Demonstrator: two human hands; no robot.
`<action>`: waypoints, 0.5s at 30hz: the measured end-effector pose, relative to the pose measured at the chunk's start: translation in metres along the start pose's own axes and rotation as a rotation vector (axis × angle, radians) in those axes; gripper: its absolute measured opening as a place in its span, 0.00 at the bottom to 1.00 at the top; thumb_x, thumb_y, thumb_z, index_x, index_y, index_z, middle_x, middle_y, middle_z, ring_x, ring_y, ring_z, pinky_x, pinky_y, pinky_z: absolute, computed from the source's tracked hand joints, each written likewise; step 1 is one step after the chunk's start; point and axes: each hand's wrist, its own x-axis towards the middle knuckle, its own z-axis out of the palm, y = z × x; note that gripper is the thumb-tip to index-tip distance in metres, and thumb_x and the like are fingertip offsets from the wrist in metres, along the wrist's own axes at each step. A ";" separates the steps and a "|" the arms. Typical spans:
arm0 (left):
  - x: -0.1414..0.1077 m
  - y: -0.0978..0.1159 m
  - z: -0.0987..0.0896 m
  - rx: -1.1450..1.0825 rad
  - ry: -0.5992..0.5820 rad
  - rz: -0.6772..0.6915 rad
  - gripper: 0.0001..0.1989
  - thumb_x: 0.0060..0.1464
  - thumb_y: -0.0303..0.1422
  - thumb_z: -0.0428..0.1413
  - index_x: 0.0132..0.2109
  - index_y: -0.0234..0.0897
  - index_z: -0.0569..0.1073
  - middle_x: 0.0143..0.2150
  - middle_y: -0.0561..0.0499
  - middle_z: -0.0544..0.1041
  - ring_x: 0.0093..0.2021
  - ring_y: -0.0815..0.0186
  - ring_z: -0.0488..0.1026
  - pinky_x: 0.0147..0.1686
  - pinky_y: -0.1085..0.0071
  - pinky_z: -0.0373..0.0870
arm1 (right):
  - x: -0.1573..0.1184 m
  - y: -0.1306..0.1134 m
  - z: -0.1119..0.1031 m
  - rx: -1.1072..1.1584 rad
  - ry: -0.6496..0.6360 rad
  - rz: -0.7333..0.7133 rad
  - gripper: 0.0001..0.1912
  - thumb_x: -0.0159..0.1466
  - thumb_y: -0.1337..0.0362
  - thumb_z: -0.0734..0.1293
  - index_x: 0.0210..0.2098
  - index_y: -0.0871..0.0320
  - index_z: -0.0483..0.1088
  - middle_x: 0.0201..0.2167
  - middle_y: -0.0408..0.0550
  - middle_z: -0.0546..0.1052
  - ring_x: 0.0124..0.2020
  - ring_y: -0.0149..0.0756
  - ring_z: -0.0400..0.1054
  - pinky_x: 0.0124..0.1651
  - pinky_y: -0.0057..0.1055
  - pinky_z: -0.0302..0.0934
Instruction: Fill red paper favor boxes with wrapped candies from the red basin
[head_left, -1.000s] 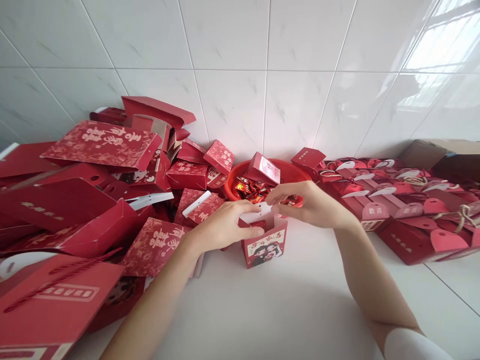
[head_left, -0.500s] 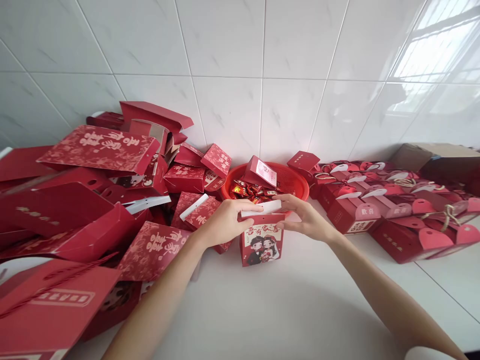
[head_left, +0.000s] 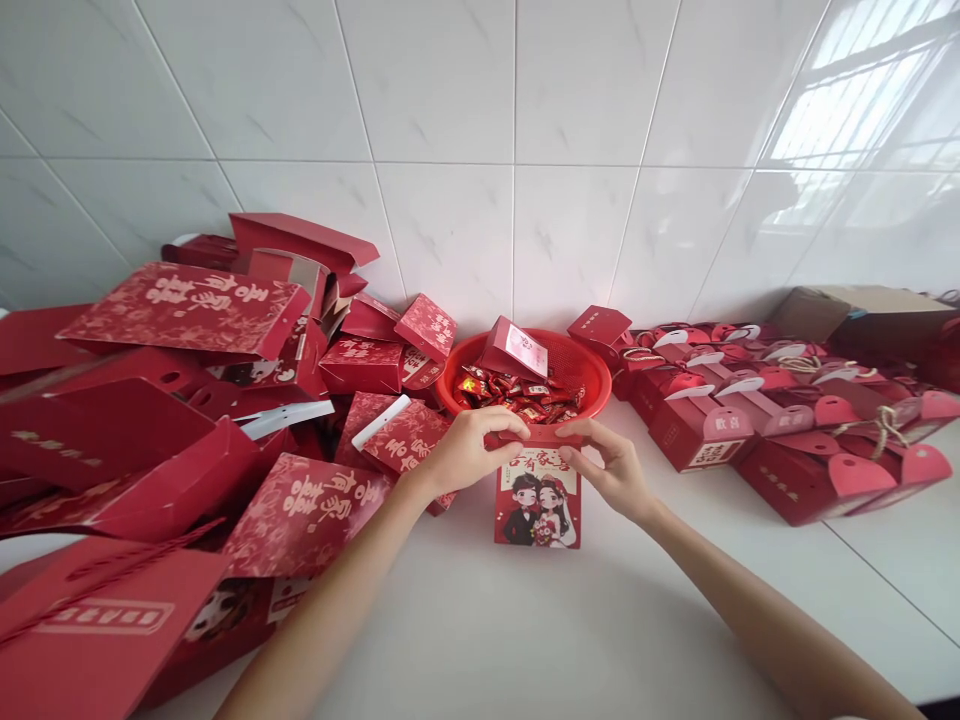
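A small red box (head_left: 537,505) printed with a cartoon bride and groom stands upright on the white surface, in the middle of the view. Its top edge is pinched on the left side by my left hand (head_left: 484,447) and on the right side by my right hand (head_left: 606,462), thumbs on the front face. The top looks pressed together between the fingers. Just behind the box is a round red basket (head_left: 600,372) with red-wrapped candies (head_left: 525,392) in it and a small red box (head_left: 516,348) tilted on them.
Red boxes and flattened cartons (head_left: 187,310) lie in a big pile on the left. Rows of closed red boxes (head_left: 701,425) with handles fill the right, a brown cardboard box (head_left: 862,310) behind them. A tiled wall (head_left: 442,100) rises at the back.
The white flaps that stood up at the box's top no longer show, and its top edge is now pinched. Both hands have drawn closer together. The view has shifted slightly.
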 end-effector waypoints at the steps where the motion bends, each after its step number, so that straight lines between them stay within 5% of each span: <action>1: -0.001 -0.001 -0.001 0.006 -0.011 -0.008 0.05 0.57 0.31 0.58 0.38 0.38 0.80 0.43 0.49 0.82 0.45 0.61 0.79 0.49 0.66 0.75 | -0.001 0.000 0.000 0.012 -0.001 0.005 0.13 0.66 0.52 0.68 0.40 0.56 0.75 0.39 0.51 0.80 0.39 0.39 0.73 0.44 0.37 0.69; 6: -0.003 -0.001 -0.005 -0.057 -0.015 -0.098 0.13 0.59 0.36 0.57 0.49 0.39 0.80 0.51 0.48 0.82 0.52 0.58 0.78 0.54 0.64 0.74 | -0.001 -0.004 0.000 0.114 0.071 0.124 0.17 0.65 0.48 0.69 0.44 0.55 0.71 0.39 0.50 0.79 0.37 0.39 0.73 0.41 0.35 0.69; 10: -0.003 -0.001 -0.007 -0.102 -0.038 -0.149 0.16 0.57 0.35 0.59 0.52 0.39 0.79 0.56 0.47 0.81 0.54 0.57 0.78 0.55 0.64 0.74 | 0.001 -0.009 0.002 0.279 -0.101 0.257 0.20 0.64 0.46 0.69 0.43 0.57 0.72 0.34 0.48 0.79 0.34 0.39 0.74 0.40 0.36 0.70; 15: -0.004 0.003 -0.009 -0.084 -0.042 -0.143 0.18 0.59 0.41 0.59 0.54 0.39 0.79 0.53 0.47 0.82 0.55 0.57 0.77 0.58 0.63 0.71 | 0.005 -0.026 -0.014 0.214 -0.191 0.223 0.17 0.63 0.47 0.70 0.35 0.56 0.75 0.33 0.48 0.80 0.34 0.42 0.74 0.40 0.39 0.70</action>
